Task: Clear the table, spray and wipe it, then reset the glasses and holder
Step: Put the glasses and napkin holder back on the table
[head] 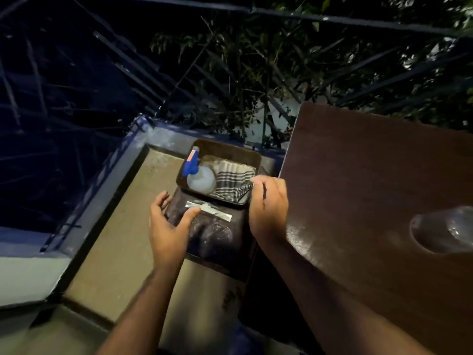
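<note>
A: Counts?
B: One dark rectangular tray (227, 147), one white spray bottle with blue trigger head (199, 179), one striped grey-and-white cloth (234, 179).
A: Glasses?
B: One blurred clear glass (445, 230), one brown wooden table (371, 188). Two bare hands.

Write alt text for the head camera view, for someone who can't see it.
Two bare hands reach toward a dark tray on a chair seat; the right hand touches its near corner, the left hand hovers open. Inside lie a spray bottle and striped cloth. A brown table stands beside it.
</note>
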`<state>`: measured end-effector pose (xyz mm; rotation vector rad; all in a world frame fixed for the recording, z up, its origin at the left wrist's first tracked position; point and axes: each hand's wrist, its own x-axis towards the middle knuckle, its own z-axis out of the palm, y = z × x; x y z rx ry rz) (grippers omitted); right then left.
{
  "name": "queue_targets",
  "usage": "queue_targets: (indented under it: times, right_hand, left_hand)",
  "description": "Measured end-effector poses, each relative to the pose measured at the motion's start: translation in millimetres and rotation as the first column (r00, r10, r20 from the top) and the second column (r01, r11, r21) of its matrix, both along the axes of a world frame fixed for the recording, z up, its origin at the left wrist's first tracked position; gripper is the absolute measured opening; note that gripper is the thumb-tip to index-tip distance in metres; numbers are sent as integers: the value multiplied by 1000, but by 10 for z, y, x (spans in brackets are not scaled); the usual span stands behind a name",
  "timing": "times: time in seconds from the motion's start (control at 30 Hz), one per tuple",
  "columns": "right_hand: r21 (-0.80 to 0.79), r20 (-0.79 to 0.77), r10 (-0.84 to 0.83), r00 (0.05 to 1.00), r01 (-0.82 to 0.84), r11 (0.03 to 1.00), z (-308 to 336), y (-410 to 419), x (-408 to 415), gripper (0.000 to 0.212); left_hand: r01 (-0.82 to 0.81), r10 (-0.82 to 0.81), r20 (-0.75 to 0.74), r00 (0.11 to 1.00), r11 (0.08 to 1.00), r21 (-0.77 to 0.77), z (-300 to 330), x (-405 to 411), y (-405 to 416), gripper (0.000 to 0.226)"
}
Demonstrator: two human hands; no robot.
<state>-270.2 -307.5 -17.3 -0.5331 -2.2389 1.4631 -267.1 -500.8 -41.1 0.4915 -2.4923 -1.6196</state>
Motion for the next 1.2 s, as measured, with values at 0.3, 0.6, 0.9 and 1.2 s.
queue_targets:
  times: [0.3, 0.6, 0.9, 1.2]
  right_hand:
    - [-176, 511, -186, 839, 314, 933, -609, -532, -206, 28]
    - [-143, 659, -120, 743, 281, 949, -1169, -871, -174, 33]
    - [-18, 672, 104, 733, -124, 992, -1473, -962, -341, 48]
    - [-24, 642, 248, 726, -304, 952, -1504, -901, -461, 41]
  left_hand:
    - [135, -126, 125, 984, 988, -71, -317, -403, -366, 84]
    - [265, -254, 90, 963, 954, -142, -799, -665, -561, 49]
    - [522, -486, 244, 839, 846, -108, -1166, -868, -602, 48]
    - [612, -556, 309, 772, 781, -123, -1233, -859, -497, 45]
